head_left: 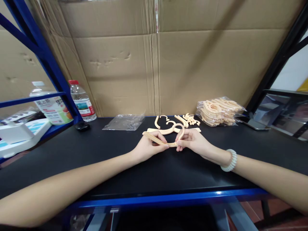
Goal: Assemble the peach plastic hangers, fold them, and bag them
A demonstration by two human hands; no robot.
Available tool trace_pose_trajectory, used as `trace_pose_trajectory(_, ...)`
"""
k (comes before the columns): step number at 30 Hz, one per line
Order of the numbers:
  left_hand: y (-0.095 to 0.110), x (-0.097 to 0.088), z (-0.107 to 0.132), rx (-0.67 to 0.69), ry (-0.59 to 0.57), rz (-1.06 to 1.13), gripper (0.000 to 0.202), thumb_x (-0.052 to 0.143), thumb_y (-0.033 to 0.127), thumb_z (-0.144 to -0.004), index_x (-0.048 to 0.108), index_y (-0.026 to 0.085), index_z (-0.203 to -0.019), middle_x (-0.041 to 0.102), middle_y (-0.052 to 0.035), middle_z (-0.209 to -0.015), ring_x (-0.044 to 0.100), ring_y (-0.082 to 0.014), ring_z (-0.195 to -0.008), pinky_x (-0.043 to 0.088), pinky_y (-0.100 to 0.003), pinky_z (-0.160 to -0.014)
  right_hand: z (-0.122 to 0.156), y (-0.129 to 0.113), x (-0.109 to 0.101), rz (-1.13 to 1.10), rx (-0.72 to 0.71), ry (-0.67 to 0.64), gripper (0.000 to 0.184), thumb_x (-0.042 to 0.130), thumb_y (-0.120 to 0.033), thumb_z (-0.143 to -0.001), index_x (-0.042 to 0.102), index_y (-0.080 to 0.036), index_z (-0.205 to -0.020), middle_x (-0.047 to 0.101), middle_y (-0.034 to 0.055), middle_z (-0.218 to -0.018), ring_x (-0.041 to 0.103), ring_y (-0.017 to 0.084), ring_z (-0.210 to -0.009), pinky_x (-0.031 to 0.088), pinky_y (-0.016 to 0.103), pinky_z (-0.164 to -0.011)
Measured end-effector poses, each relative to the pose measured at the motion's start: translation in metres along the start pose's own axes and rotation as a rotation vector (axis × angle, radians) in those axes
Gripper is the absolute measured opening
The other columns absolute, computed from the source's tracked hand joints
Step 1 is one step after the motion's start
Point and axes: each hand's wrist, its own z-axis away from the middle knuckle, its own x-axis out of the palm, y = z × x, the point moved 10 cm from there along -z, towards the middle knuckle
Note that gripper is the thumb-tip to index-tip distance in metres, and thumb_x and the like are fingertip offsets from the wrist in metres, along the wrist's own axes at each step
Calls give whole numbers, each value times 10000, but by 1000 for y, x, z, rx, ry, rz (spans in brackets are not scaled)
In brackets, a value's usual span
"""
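Just above the dark tabletop, my left hand [148, 148] is closed around a cream plastic hanger arm [154, 138], fingers and thumb pinching its inner end. My right hand [193, 141] grips a curved hanger hook [183, 129] of the same colour near its lower end. The two pieces meet between my fingertips; whether they are joined I cannot tell. Right behind them lies a hanger [160, 131] with its hook up, partly covered by my hands. Loose curved pieces [157, 122] and a pile of small hooked parts [191, 119] lie farther back.
A clear plastic bag [125, 122] lies flat at the back, left of the parts. Bagged hanger pieces [218, 111] and a phone [255, 123] are at right. A water bottle [83, 102], black mouse [82, 126] and blue frame [51, 69] stand left; cardboard [115, 70] walls the back.
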Motion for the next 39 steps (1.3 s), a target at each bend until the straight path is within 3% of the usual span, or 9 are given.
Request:
trace_pose_trajectory(7,-13,0,2,-143,76,292,247,750,223,-660,528,147,-737,578,35,-657,588,-112,-643,479,-253,-643,0,-5,-6,-43,-36,49,285,768,-363,-653,595,-143,-712,633,32,-710,612,138,-651,499,270,-602)
trace_pose_trajectory(13,-18,-1,6,-201,176,455,298,749,218,-697,518,139,-869,628,-13,-832,624,-121,-763,530,-266,-715,0,-15,-3,38,-100,40,288,726,-419,-704,632,-148,-731,593,13,-693,507,94,-537,458,255,-530)
trace_pose_trajectory(17,-11,15,7,-192,64,469,396,754,231,-710,502,154,-1006,664,-35,-861,652,-148,-788,544,-287,-708,0,-15,9,53,-125,-44,314,691,-468,-737,646,-158,-762,619,29,-752,541,106,-590,487,254,-557)
trace_pose_trajectory(21,-11,28,9,-226,-31,465,339,776,244,-687,559,131,-922,674,-37,-829,647,-129,-722,539,-288,-721,-1,-14,14,12,-124,-63,308,716,-444,-717,637,-161,-813,634,24,-756,565,107,-601,497,250,-566)
trace_pose_trajectory(25,-17,24,8,-259,12,510,292,799,238,-655,580,126,-814,639,-5,-779,623,-101,-699,534,-272,-731,-9,-20,-8,27,-147,23,304,701,-424,-731,625,-160,-861,638,24,-729,580,119,-594,509,276,-585)
trace_pose_trajectory(28,-20,20,7,-282,48,560,285,803,219,-645,580,129,-797,617,4,-782,609,-85,-697,528,-255,-728,-18,-36,-47,295,-286,156,251,613,-398,-814,635,-163,-900,654,54,-779,607,158,-685,505,310,-644)
trace_pose_trajectory(32,-21,20,5,-294,42,598,247,797,219,-646,601,124,-765,611,-9,-809,604,-89,-719,521,-258,-736,-31,-45,-84,950,-472,239,165,533,-257,-863,675,-173,-859,660,85,-848,588,207,-795,469,367,-753)
trace_pose_trajectory(35,-22,21,3,-293,24,612,216,791,216,-651,626,120,-751,611,-16,-823,598,-92,-746,519,-259,-755,-45,-31,-88,1152,-506,122,185,505,-196,-874,688,-175,-877,667,90,-890,574,222,-867,459,370,-810)
trace_pose_trajectory(39,-24,20,3,-291,41,648,191,790,203,-652,634,123,-729,610,-8,-815,591,-98,-793,522,-271,-799,-54,-16,-76,1219,-506,-21,189,525,-224,-886,700,-176,-938,668,90,-959,552,238,-973,446,378,-880)
